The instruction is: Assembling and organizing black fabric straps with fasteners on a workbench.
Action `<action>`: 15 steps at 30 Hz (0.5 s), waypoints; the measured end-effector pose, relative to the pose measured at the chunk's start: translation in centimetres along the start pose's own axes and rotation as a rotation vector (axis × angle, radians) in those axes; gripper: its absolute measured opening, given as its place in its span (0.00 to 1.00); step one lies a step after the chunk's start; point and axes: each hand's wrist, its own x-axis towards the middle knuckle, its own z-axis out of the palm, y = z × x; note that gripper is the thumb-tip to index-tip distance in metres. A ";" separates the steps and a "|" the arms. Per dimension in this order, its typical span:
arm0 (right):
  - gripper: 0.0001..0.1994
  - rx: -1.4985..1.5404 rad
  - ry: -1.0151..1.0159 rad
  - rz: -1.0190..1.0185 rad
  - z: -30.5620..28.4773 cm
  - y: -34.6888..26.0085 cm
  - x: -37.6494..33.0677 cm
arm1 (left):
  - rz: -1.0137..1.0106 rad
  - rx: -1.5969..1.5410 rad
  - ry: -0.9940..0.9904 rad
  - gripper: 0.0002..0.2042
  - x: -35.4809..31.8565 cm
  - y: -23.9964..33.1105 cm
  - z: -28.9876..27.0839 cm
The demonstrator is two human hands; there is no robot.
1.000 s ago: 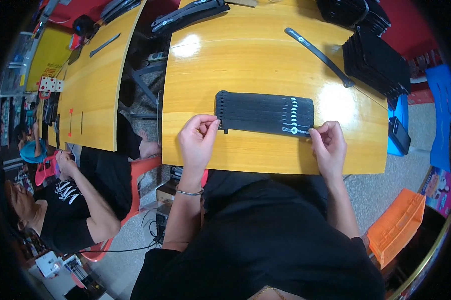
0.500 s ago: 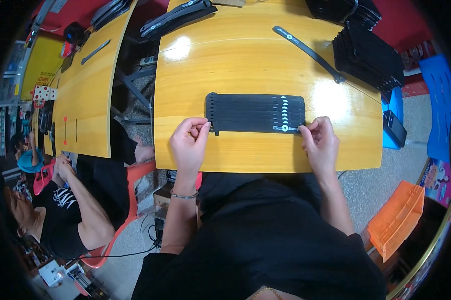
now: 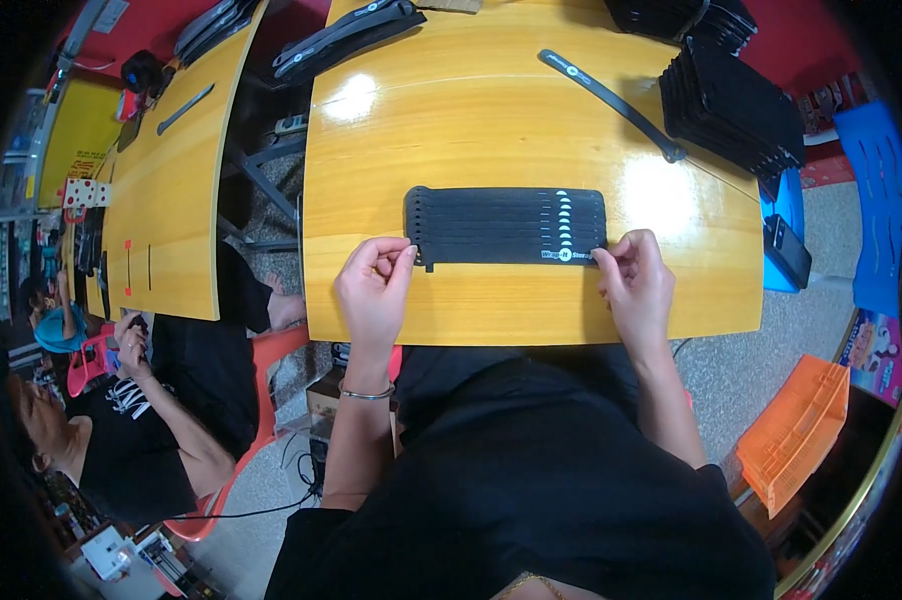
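- The left hand [image 3: 376, 287] is nearly closed, its thumb and forefinger tips pinched together at the left end of the nearest strap in the row; its other fingers curl inward.
- The right hand [image 3: 639, 285] makes a similar narrow pinch at that strap's right end, its remaining fingers bent.
- Between the two hands, and reaching away beyond their fingertips, lies the flat rectangular row of black straps [image 3: 486, 225], laid side by side or overlapping. A short dark tab sticks out just right of the left fingertips.
- Near the right fingertips, the closest strap bears white printed lettering around a round white emblem. Beyond it, a column of white partial emblems shows along the other straps.
- Under the hands and straps is a glossy yellow wooden table [image 3: 521, 310].
- Well beyond the right hand, a single long dark-grey strap [image 3: 611, 105] lies slantwise; its far end carries a pale round mark and small lettering, too small to read surely.
- Farther right of that hand stands a thick stack of black straps [image 3: 731, 105].
- Well beyond the left hand, a bundle of grey and black straps [image 3: 349, 40] lies at the table's far left corner, with pale lettering.
- A silver-coloured metal bangle [image 3: 368, 394] circles the left wrist.
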 end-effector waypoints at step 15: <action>0.10 -0.036 0.002 -0.018 0.1 -0.1 0.0 | 0.003 0.016 -0.003 0.03 0.0 0.1 0.0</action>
